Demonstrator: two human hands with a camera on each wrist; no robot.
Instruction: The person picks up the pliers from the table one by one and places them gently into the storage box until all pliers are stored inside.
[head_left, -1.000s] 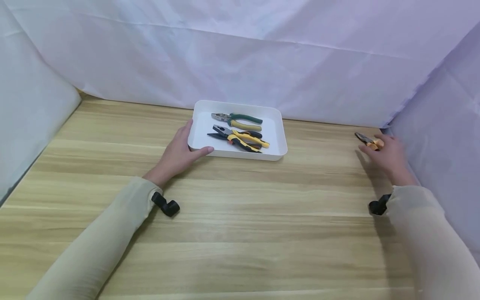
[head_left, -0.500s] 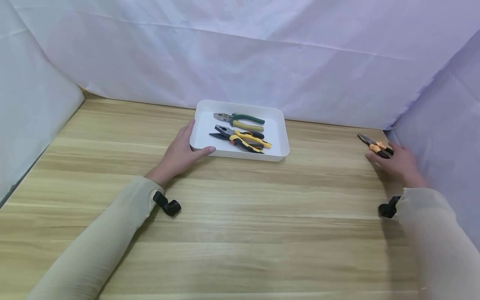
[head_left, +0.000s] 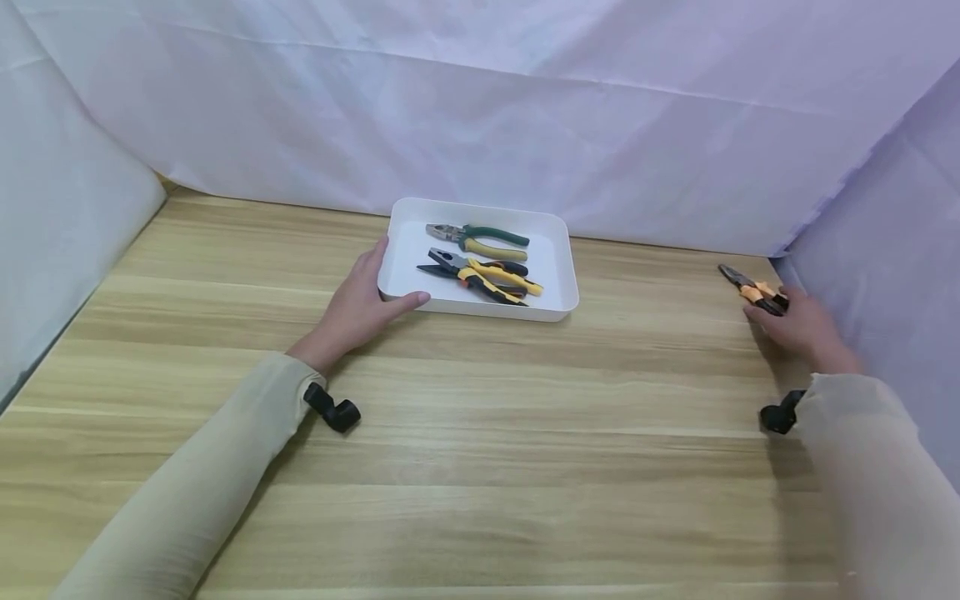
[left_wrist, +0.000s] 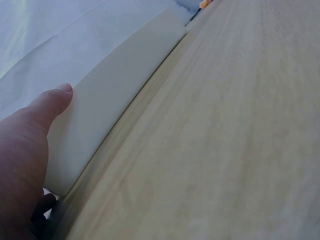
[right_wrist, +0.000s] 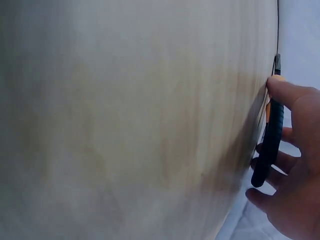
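Observation:
A white tray (head_left: 553, 275) stands near the back curtain. My left hand (head_left: 354, 308) holds its front left corner, thumb along the near wall and fingers along the left side. In the left wrist view the thumb (left_wrist: 54, 102) lies at the rim. Inside lie combination pliers with green and yellow handles (head_left: 495, 235) and yellow-and-black combination pliers (head_left: 487, 279) crossing black long-nose pliers (head_left: 435, 271). Far right, my right hand (head_left: 806, 329) holds orange-and-black pliers (head_left: 752, 293) by the handles. The right wrist view shows its thumb against them, with fingers behind.
White cloth hangs behind the wood-grain table (head_left: 525, 433) and along both sides. The right-hand cloth (head_left: 892, 275) is close beside my right hand. A black wrist camera (head_left: 333, 408) sits at my left cuff, another (head_left: 782, 412) at the right.
My right hand has shifted right and slightly nearer, from around the pliers' middle to their handle ends. The pliers have moved slightly right. The left hand and tray stay put.

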